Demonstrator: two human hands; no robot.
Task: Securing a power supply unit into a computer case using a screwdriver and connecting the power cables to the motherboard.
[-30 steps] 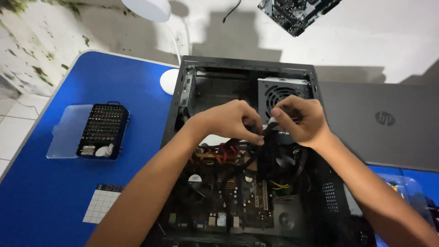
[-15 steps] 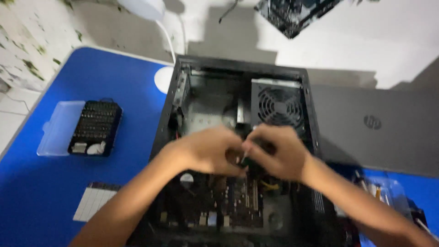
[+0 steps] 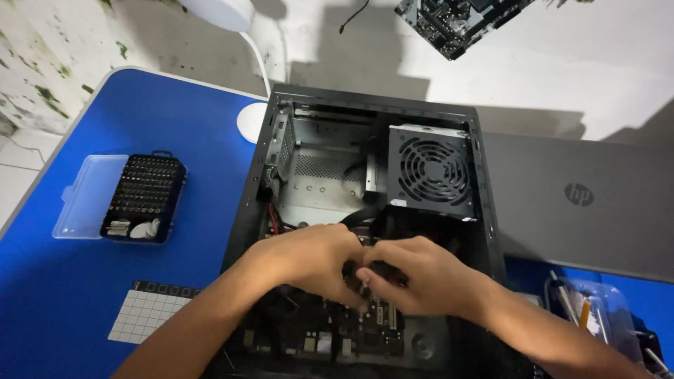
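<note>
Both hands curled together inside open computer case, apparently pinching something unclear, power supply just behind.

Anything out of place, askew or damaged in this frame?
Mostly orderly. One oddity: a loose green circuit board lies on the bare white surface beyond the open black computer case, off the blue mat. Nothing looks spilled or broken.

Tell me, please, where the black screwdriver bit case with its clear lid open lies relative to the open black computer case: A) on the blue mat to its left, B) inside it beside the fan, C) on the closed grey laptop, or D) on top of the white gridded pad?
A: the black screwdriver bit case lies on the blue mat left of the open black computer case, apart from it.
</note>
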